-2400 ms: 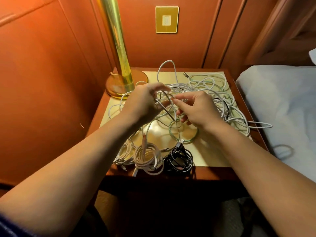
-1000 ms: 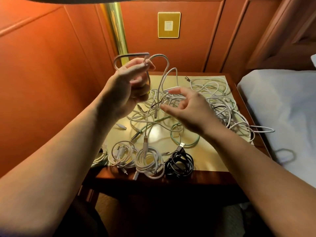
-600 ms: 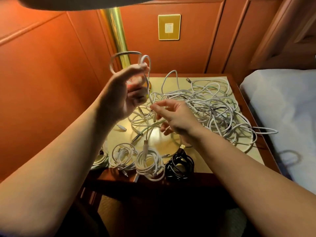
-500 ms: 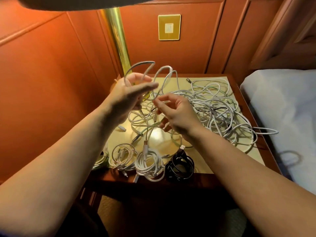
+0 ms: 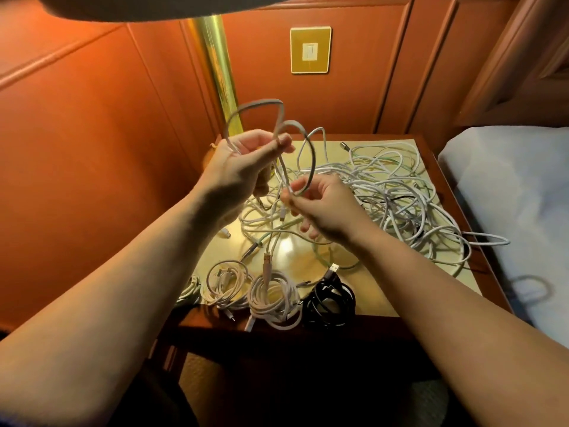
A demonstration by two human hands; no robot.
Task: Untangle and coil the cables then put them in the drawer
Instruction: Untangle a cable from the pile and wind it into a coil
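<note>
The tangled cables [image 5: 391,186] are mostly white, with pale green and black strands among them. One coiled cable [image 5: 331,298] is black, two coils [image 5: 274,298] whitish. The tabletop [image 5: 354,282] is pale yellow with a reddish-brown rim, the lamp pole [image 5: 217,69] brass-gold, the wall panelling [image 5: 92,134] orange-brown.

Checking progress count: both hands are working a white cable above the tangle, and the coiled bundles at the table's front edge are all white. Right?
Not quite. Both the left hand and the right hand do hold the white cable above the tangle, but the front-edge bundles are not all white: the head view shows a black coil beside the white coil.
</note>
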